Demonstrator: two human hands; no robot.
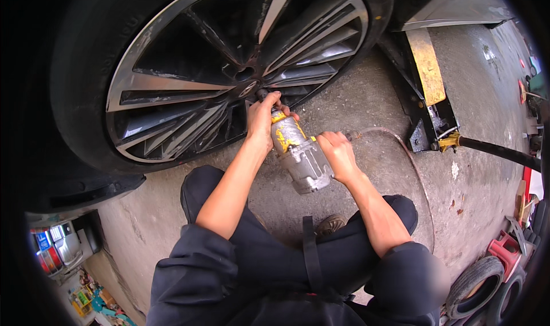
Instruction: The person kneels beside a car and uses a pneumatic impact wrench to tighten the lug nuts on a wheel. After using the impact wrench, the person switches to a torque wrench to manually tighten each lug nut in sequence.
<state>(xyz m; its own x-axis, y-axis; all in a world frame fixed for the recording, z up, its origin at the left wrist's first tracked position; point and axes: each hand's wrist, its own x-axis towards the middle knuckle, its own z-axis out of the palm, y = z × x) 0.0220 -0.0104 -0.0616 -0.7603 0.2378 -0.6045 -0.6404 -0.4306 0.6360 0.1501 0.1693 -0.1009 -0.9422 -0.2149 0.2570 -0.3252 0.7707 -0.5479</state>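
Note:
A grey impact wrench (308, 164) with worn yellow patches points at the hub of a car wheel (172, 85). My left hand (263, 120) is wrapped round its front end, close to the dark socket (262, 93) at the wheel's centre. Whether the socket sits fully on a lug nut is hidden by the hand and spokes. My right hand (339, 155) grips the handle on the tool's right side, fingers closed. From beside that hand an air hose (411, 163) curves away across the floor. The wheel has black and silver spokes and a black tyre (77, 97).
A floor jack (427, 68) with a yellow plate and long black handle (498, 152) stands right of the wheel, under the car body (452, 5). Loose tyres (474, 287) and a red stool (507, 251) lie lower right. Assorted items (94, 300) are at lower left.

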